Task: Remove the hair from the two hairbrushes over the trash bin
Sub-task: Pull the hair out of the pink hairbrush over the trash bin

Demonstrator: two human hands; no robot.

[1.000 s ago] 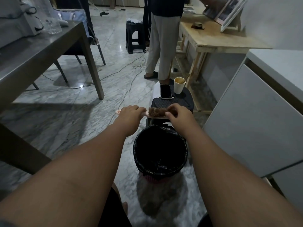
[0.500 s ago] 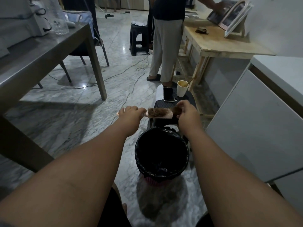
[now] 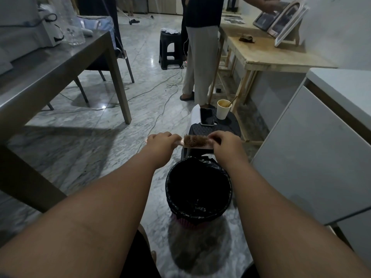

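From the head camera, the left hand (image 3: 162, 143) is closed tight around the handle of a pink hairbrush (image 3: 197, 141), holding it flat with the bristles pointing up. A thick mat of brown hair (image 3: 194, 140) sits in the bristles. The right hand (image 3: 224, 143) is at the far end of the brush with its fingertips (image 3: 212, 137) pinched down on the edge of the hair. The brush is held just past the far rim of the trash bin (image 3: 198, 214), which stands on the floor with a black bag in it, so it is not quite over the opening. Only one brush can be seen here; I cannot tell where the second one is. To do this step well, I think the brush should come a bit closer, right over the bin. The left hand should hold steady while the right hand grabs the hair low, near the roots of the bristles, and peels it off slowly in one piece. A fast pull could tear the clump and drop bits on the floor or on the black stool (image 3: 214, 128) behind, where a phone (image 3: 206, 116) and a paper cup (image 3: 223, 109) sit.
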